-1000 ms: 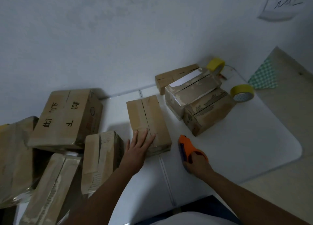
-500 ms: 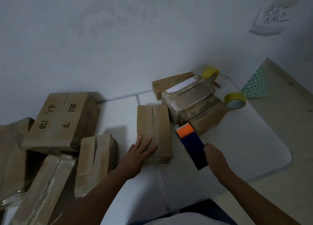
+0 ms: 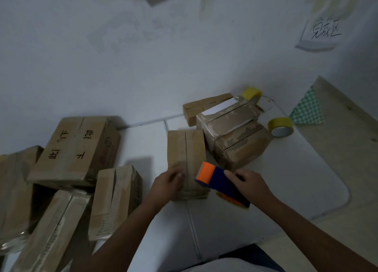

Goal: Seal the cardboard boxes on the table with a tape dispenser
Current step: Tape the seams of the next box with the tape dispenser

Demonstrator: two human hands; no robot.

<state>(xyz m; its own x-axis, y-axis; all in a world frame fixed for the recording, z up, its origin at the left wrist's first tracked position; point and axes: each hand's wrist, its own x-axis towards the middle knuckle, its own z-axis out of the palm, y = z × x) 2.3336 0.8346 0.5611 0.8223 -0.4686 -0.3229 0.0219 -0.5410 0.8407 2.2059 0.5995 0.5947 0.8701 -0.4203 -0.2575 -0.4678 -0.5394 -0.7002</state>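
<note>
We read the job as barely started on this box: the small brown cardboard box at the table's middle shows a dark open seam down its top, no tape visible across it. The clump of brown cardboard boxes at far right and the heap of larger brown boxes at left may or may not be sealed; light is dim, so we cannot tell. Two yellow tape rolls lie beyond, near the wall. The orange-and-navy tape dispenser hangs over the box's near right corner, grasped by our right hand at its body. Its long axis runs diagonally, orange end pointing up-left toward the seam, the tail down-right toward us. Our left hand is blurred, curled at the box's near end, seemingly pressing the flaps; grip uncertain. The white table is bare around the box. Left to do: lay tape along the seam, then the other boxes.
</note>
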